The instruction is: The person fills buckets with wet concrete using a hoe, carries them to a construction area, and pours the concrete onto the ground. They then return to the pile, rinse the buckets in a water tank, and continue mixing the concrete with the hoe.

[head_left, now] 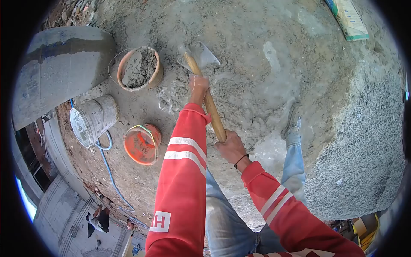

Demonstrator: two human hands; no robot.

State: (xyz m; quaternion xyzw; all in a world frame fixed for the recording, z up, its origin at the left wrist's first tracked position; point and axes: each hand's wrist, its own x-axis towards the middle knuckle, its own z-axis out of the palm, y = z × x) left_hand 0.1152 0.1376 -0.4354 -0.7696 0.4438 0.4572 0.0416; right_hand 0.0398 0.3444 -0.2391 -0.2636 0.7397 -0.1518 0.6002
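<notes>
One head-worn fisheye view looks steeply down, close over the arms, onto the ground [274,55].

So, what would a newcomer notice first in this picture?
Both hands, the left hand higher than the right hand, grip a wooden-handled hoe whose blade sits in the grey cement mix at centre. To its left stands an orange pan of cement, with an empty orange bucket below.

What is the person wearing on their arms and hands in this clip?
Both arms are in long red sleeves, each crossed by two white bands. The left sleeve also carries a white patch with red lettering near its upper end. The right sleeve ends in a ribbed red cuff. The left hand and right hand are bare, without gloves. A thin dark band circles the right wrist.
</notes>
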